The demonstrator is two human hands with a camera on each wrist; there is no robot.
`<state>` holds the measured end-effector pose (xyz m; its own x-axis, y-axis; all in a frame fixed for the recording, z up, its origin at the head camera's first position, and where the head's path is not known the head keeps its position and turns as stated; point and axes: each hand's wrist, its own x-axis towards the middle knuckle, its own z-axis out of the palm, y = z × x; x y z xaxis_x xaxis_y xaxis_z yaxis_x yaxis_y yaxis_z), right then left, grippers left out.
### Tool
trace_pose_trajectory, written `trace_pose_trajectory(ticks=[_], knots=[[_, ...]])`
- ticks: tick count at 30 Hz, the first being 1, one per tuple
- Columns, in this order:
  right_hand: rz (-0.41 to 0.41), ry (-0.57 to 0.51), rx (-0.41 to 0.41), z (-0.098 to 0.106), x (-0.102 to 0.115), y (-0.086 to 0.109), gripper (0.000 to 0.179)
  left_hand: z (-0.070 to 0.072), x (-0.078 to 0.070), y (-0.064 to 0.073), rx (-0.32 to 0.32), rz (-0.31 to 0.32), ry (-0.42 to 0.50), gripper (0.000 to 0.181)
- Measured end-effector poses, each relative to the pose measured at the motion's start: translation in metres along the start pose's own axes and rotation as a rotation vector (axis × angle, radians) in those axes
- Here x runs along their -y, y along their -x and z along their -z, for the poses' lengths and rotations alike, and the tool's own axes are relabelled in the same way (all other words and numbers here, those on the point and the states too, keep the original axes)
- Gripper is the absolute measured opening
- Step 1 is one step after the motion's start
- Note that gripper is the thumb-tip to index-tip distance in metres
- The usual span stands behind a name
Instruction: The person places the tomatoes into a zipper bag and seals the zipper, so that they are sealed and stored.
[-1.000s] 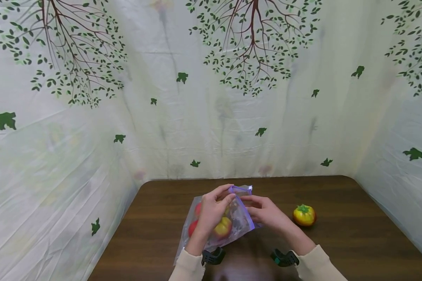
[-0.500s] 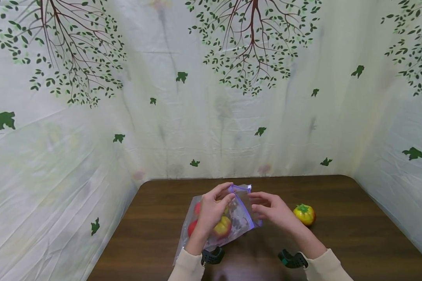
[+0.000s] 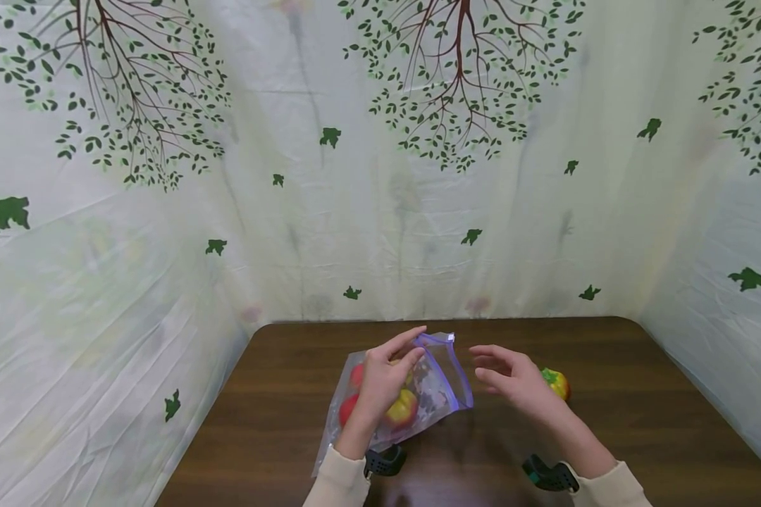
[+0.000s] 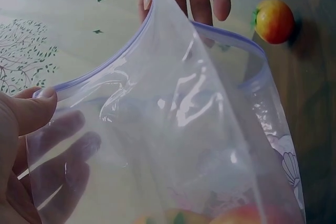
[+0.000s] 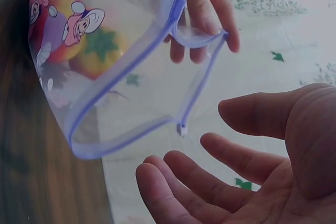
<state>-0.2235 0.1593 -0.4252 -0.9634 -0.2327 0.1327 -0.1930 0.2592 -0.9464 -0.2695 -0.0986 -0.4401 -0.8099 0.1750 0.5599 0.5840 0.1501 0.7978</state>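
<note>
A clear zip bag (image 3: pixel 428 405) with a purple zip edge and printed cartoon figures stands at the middle of the table. Inside lie several red and yellow fruits (image 3: pixel 402 408), seen through the plastic. My left hand (image 3: pixel 380 380) pinches the bag's rim between thumb and fingers. The mouth gapes in the right wrist view, with a small white slider (image 5: pixel 181 129) on the zip. Just right of the mouth, my right hand (image 3: pixel 514 378) holds nothing, its fingers relaxed and apart. Behind it sits a loose yellow-red fruit (image 3: pixel 559 384) with a green leafy top, partly hidden by that hand.
The brown wooden table (image 3: pixel 279 415) ends at a hanging white cloth (image 3: pixel 393 267) printed with trees and green leaves. More cloth hangs along the left and right sides. Both wrists wear dark straps (image 3: pixel 385 461).
My right hand has left the bag's mouth and moved right toward the loose fruit, now partly covering it. The bag's mouth shows wider. My left hand keeps its grip on the rim.
</note>
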Motion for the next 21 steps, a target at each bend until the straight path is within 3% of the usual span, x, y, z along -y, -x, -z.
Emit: trace_pose_trajectory(ticks=[12,21], knots=[[-0.040,0.028,-0.031,0.017,-0.008,0.010,0.046,0.002,-0.032,0.003,-0.008,0.008,0.014,0.027],[-0.033,0.104,-0.063,0.030,-0.014,0.017,0.047,-0.001,-0.030,0.004,-0.007,0.040,0.010,0.026]])
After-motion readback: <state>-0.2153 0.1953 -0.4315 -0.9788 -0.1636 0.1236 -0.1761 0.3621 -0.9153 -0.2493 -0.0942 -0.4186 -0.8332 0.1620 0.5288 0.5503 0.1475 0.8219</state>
